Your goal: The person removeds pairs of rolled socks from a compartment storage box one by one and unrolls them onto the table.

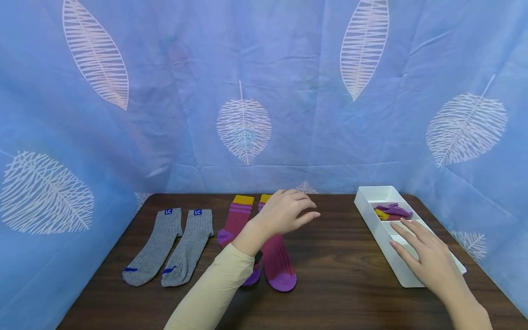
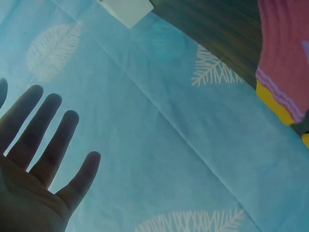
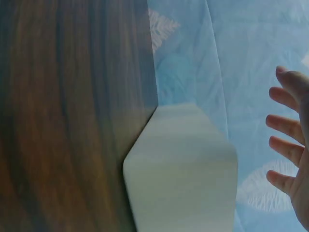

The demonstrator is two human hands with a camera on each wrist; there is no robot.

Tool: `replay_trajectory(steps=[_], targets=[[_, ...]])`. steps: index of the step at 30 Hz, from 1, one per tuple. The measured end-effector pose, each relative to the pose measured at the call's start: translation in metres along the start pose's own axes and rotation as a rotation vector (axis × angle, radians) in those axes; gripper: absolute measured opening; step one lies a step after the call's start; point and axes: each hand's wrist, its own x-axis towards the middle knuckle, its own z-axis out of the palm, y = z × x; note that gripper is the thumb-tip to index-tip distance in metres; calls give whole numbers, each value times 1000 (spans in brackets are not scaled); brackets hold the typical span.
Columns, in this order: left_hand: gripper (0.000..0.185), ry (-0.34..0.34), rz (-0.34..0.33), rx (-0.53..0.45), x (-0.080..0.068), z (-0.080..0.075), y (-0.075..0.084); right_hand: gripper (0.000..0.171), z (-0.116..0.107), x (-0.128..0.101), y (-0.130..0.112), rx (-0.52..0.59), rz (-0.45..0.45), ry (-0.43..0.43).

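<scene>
My left hand (image 1: pixel 284 211) hovers above a pair of crimson socks with yellow cuffs and purple toes; its fingers are loosely extended and hold nothing. One crimson sock (image 1: pixel 277 263) lies partly behind the wrist, and the other crimson sock (image 1: pixel 238 219) is partly covered by the forearm. In the left wrist view the spread fingers (image 2: pixel 50 121) have nothing between them. Over the near part of a white divided box (image 1: pixel 381 247) is my right hand (image 1: pixel 431 256), fingers spread and grasping nothing. A bundled purple, yellow and crimson sock (image 1: pixel 392 212) sits in one compartment of the box.
Two grey ribbed socks (image 1: pixel 154 247) with blue labels lie flat side by side at the left of the dark wooden table (image 1: pixel 338 270). A blue curtain (image 1: pixel 288 128) with white leaf prints hangs behind the table and along both sides.
</scene>
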Motion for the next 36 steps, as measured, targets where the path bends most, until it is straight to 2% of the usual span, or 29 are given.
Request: replay_trajectory(steps=[6, 11, 13, 19, 22, 28, 36], targets=[[33, -3, 34, 15, 30, 12, 6, 53, -7, -19, 11, -1, 80, -24], [33, 22, 78, 53, 58, 18, 18, 57, -13, -30, 21, 6, 132, -71], [34, 22, 91, 70, 68, 21, 24, 59, -15, -32, 24, 12, 160, -114], [36, -17, 130, 95, 94, 39, 41, 64, -19, -44, 33, 56, 277, -314], [38, -73, 116, 81, 106, 49, 49, 64, -18, -51, 36, 80, 317, -363], [42, -193, 46, 53, 133, 72, 56, 63, -13, -58, 38, 112, 321, -341], [44, -271, -87, 9, 153, 103, 62, 62, -14, -55, 39, 63, 312, -382]])
